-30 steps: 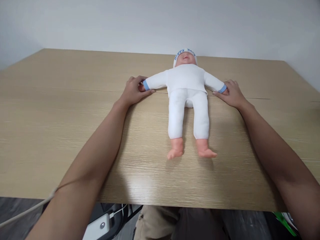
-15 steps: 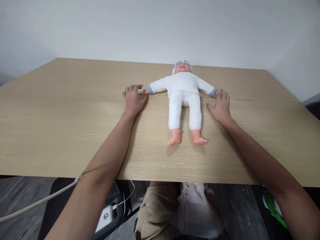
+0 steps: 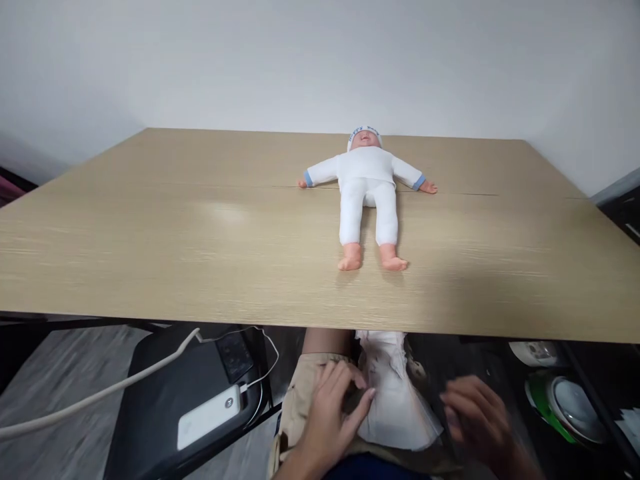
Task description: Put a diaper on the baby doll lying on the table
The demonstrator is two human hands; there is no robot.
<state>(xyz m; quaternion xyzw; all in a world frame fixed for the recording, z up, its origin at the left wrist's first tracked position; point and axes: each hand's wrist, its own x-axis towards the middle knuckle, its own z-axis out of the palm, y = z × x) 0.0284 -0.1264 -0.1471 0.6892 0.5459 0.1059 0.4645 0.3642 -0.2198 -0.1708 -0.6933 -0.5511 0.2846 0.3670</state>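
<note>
A baby doll [image 3: 369, 193] in a white suit and cap lies on its back on the wooden table [image 3: 200, 240], arms spread, feet toward me. Both my hands are below the table's front edge, at my lap. My left hand [image 3: 333, 410] rests with fingers spread on my beige shorts, its thumb and fingertips touching the left edge of a white crumpled pad [image 3: 395, 393] that looks like a diaper. My right hand [image 3: 475, 417] hovers just right of the pad, smeared by motion, fingers loosely curled, with nothing visible in it.
Under the table at the left, a white power bank [image 3: 207, 417] with a thin cable lies on a black surface [image 3: 150, 400], and a thick white cord [image 3: 90, 397] trails left. Green and white objects [image 3: 555, 393] sit low at the right. A plain wall stands behind the table.
Both hands left the doll's arms and drew back off the table down to my lap. The view pulled back, so the doll looks farther away; it lies still.
</note>
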